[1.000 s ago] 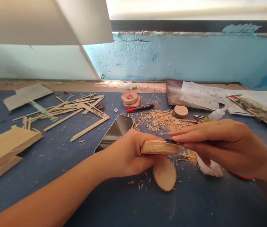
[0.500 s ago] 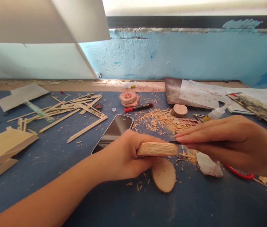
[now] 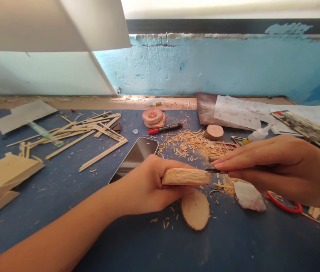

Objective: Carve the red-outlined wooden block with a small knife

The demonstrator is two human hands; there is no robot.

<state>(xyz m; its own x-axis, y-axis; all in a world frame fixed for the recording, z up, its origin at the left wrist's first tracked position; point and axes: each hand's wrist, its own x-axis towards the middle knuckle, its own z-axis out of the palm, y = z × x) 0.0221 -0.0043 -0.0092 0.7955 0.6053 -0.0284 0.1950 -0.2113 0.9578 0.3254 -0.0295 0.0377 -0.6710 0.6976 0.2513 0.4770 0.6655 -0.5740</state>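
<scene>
Left hand [image 3: 148,185] clamped on 1 end of a short wood piece [image 3: 186,176], held level just above the blue table [image 3: 63,189] and over an oval wood slice [image 3: 195,209]. Right hand [image 3: 275,170] closed around a knife [image 3: 215,171], blade tip touching the free end. Probably light, stiff, rough-faced; best gripped well behind the blade.

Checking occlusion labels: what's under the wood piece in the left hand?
Under the wood piece lies an oval wood slice on the blue table, amid shavings. The slice's far edge is covered by the left hand and the piece.
</scene>
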